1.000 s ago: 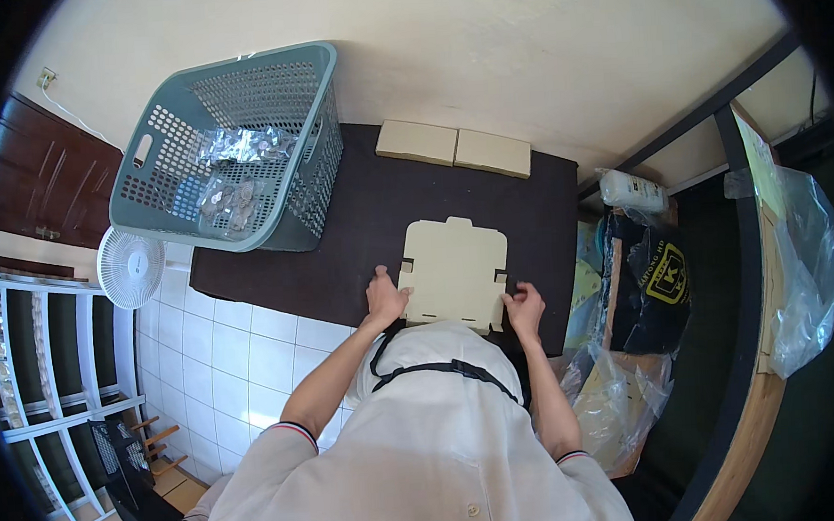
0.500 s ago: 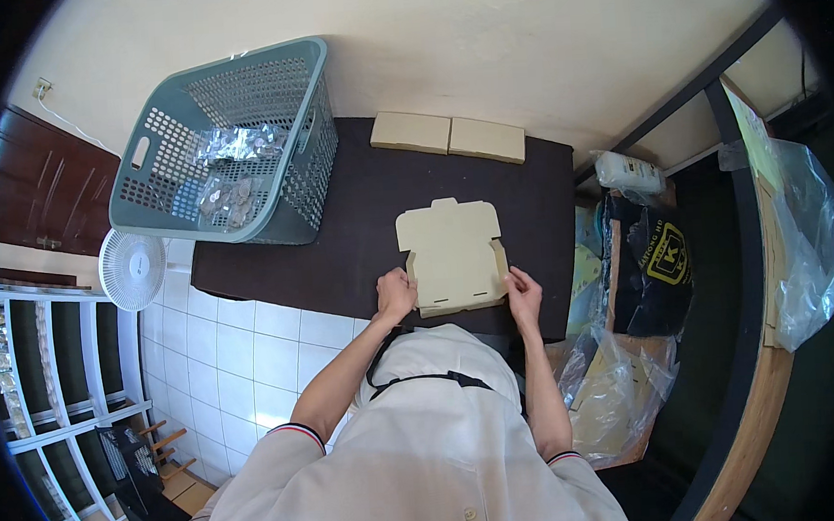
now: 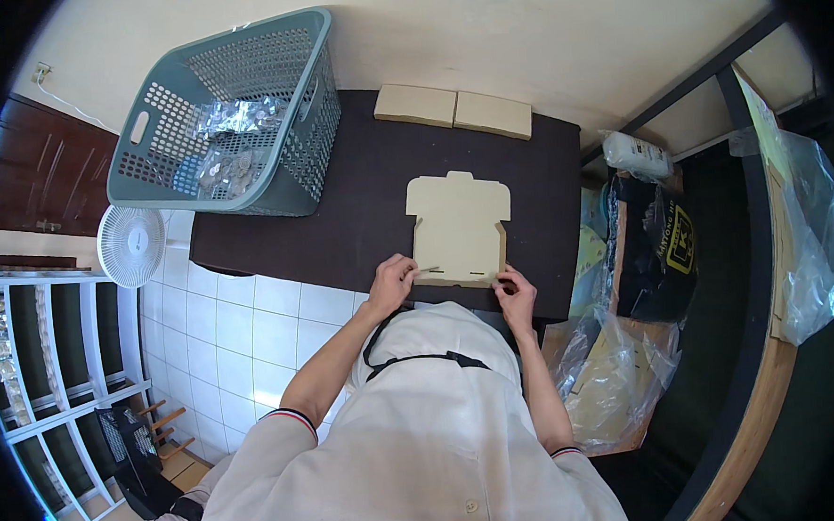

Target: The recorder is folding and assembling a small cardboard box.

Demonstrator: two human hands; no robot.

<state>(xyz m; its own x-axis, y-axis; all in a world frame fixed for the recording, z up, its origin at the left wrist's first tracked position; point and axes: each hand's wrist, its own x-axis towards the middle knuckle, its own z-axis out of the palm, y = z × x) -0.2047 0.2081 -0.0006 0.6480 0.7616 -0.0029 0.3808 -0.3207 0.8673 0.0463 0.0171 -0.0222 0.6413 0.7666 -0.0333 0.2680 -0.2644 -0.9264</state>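
A partly folded cardboard mailer box lies on the dark table in front of me, its lid flap spread flat toward the wall. Its side walls and the near wall stand up. My left hand is at the near left corner, thumb and fingers pinching the cardboard there. At the near right corner my right hand grips the edge in the same way. Two slots show in the base near the front wall.
Two closed flat cardboard boxes lie against the wall. A grey-green perforated basket holding clear packets stands at the table's left. A white fan is farther left. Plastic-wrapped cardboard sits right of the table.
My left hand has moved from the box's left side wall to its near left corner. My right hand has slid to the near right corner. The view has shifted slightly.
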